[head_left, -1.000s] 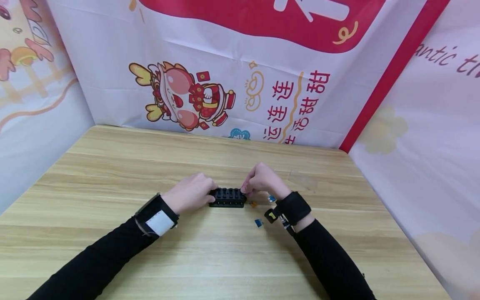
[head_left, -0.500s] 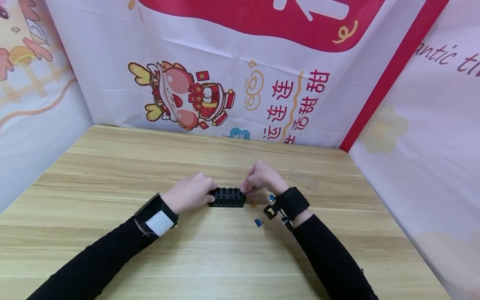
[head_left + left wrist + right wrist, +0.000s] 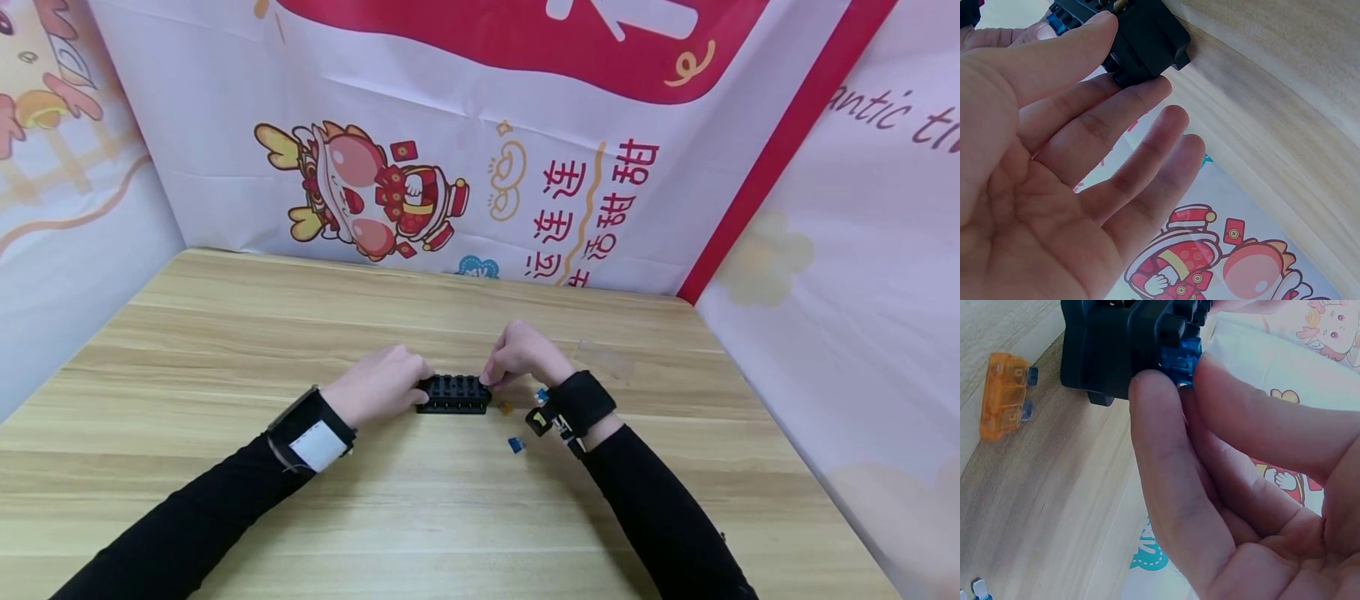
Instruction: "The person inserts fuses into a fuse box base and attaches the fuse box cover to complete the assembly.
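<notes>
A black fuse block [image 3: 454, 395] lies in the middle of the table in the head view. My left hand [image 3: 384, 385] grips its left end; the left wrist view has the thumb on one side and fingers on the other. At the opposite end, my right hand [image 3: 527, 353] pinches a blue blade fuse [image 3: 1182, 357] with thumb and fingers, right at a slot of the block. Its prongs are hidden. An orange blade fuse [image 3: 1004, 397] lies on its side beside the block in the right wrist view.
Near the right hand on the wooden table [image 3: 337, 517] lie a blue blade fuse [image 3: 516, 445] and another blue fuse [image 3: 542, 396] partly behind the wrist strap. A clear plastic piece [image 3: 606, 360] rests behind. Printed cloth [image 3: 420, 67] hangs along the back.
My right wrist has shifted slightly to the left, its fingers staying at the block's right end. The left hand keeps its grip; the block and loose fuses stay put.
</notes>
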Available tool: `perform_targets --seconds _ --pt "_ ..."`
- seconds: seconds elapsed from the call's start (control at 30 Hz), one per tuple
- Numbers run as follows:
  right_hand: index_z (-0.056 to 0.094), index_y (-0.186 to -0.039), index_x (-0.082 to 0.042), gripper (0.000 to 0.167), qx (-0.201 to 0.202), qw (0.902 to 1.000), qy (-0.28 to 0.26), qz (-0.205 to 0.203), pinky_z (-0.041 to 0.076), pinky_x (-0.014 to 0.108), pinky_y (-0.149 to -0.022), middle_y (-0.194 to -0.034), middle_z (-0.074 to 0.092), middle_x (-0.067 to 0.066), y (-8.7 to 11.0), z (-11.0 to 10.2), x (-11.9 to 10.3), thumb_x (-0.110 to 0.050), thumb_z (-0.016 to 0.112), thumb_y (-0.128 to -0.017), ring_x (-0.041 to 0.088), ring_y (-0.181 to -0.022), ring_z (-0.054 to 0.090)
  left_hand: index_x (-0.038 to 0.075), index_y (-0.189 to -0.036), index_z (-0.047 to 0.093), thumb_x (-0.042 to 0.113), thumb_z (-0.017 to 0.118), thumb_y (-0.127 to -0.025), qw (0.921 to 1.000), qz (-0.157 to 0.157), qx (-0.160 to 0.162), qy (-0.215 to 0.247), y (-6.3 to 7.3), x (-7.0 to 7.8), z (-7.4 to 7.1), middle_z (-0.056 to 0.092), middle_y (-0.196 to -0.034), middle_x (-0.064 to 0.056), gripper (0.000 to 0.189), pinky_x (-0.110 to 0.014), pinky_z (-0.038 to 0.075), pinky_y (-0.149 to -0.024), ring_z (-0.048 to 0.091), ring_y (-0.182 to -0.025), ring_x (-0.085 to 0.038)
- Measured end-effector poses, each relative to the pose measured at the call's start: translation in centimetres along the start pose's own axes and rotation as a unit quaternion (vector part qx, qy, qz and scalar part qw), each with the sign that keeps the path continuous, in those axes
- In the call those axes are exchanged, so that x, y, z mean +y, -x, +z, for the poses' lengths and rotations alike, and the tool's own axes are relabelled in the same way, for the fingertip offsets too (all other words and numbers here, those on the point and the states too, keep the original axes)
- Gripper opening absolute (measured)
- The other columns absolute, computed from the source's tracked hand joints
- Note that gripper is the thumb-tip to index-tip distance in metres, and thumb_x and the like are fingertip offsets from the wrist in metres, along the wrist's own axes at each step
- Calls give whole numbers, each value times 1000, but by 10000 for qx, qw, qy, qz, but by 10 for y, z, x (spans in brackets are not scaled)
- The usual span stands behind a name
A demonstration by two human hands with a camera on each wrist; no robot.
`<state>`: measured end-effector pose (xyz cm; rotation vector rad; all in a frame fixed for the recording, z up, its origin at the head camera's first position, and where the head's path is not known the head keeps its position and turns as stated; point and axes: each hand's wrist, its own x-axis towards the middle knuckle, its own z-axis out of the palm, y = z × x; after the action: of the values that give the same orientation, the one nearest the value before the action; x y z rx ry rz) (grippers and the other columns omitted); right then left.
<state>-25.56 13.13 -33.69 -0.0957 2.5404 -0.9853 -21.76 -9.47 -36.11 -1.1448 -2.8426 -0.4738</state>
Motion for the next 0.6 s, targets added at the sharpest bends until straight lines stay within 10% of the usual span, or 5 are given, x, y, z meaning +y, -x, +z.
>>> perform_targets --seconds 0.6 --pt "73 -73 -1 11 -3 9999 -17 -104 55 40 -75 -74 70 9 2 1 0 5 75 -81 24 -69 71 11 -74 65 11 78 -84 10000 18 35 -36 0 1 0 50 -62 5 17 -26 37 -50 44 -54 -9"
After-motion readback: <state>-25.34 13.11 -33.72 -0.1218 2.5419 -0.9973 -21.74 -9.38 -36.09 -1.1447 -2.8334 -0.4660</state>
